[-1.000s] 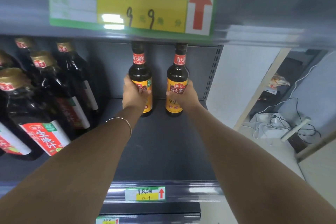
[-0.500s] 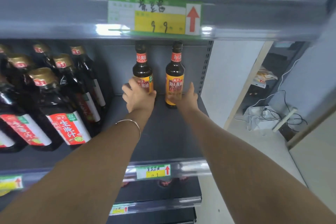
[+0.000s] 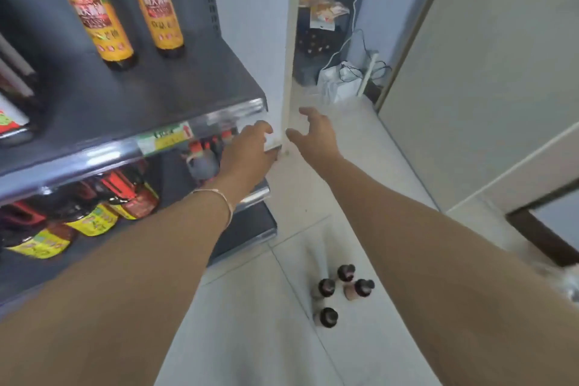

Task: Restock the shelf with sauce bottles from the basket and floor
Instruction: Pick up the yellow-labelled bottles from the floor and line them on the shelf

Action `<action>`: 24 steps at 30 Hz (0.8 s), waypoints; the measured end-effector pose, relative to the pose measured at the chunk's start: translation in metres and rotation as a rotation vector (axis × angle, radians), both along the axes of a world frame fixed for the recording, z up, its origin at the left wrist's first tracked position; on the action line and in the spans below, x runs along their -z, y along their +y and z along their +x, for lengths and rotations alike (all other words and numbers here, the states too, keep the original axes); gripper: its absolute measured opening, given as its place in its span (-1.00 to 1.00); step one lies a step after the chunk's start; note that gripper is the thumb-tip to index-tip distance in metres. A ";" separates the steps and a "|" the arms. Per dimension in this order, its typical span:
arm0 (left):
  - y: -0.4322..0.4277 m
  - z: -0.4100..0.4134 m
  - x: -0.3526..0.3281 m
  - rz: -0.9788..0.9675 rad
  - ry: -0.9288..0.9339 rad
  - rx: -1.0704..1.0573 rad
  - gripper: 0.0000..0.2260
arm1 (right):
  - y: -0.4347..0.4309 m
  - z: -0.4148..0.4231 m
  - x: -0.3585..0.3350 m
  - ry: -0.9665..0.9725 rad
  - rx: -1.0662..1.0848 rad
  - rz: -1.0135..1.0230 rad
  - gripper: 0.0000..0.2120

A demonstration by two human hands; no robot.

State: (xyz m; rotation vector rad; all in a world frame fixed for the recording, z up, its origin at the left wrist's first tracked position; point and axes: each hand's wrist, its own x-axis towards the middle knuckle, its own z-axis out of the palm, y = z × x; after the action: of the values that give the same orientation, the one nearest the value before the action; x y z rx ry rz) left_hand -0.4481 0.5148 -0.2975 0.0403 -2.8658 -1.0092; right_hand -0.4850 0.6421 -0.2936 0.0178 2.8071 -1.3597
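Two dark sauce bottles with orange labels, one on the left (image 3: pixel 94 9) and one on the right (image 3: pixel 156 6), stand upright at the back of the grey shelf (image 3: pixel 150 94). Several dark-capped bottles (image 3: pixel 343 291) stand on the tiled floor below the shelf's right end. My left hand (image 3: pixel 247 153) hangs empty off the shelf's front right corner, fingers loosely spread. My right hand (image 3: pixel 315 135) is beside it over the floor, fingers apart, holding nothing. No basket is in view.
Lower shelves hold lying bottles with yellow labels (image 3: pixel 91 222) and red-capped bottles (image 3: pixel 203 153). A white upright panel (image 3: pixel 288 41) stands beside the shelf unit. Behind it are a white bag with cables (image 3: pixel 341 81) and packets. A pale wall (image 3: pixel 501 72) runs along the right.
Both hands have let go of the two orange-label bottles and drawn back off the shelf toward its front right corner. The view has swung down and right, showing the floor bottles.
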 end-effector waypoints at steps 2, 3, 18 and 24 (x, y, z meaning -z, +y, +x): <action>0.044 0.010 0.028 -0.007 -0.058 0.102 -0.69 | 0.047 0.022 0.029 -0.069 0.074 0.008 -0.50; 0.066 0.016 0.043 -0.017 -0.089 0.144 -0.68 | 0.070 0.033 0.043 -0.102 0.105 0.009 -0.50; 0.266 0.122 0.293 -0.046 -0.490 0.206 -0.71 | 0.284 0.153 0.288 -0.480 0.216 0.007 -0.50; 0.259 0.142 0.423 -0.050 -0.543 0.106 -0.72 | 0.270 0.173 0.425 -0.537 0.202 -0.021 -0.60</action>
State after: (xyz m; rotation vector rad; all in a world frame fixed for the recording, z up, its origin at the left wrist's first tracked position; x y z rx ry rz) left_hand -0.3063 0.7741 -0.7203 0.1867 -3.4119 -1.0841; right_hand -0.3124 0.9123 -0.7183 0.5862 2.3832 -1.1899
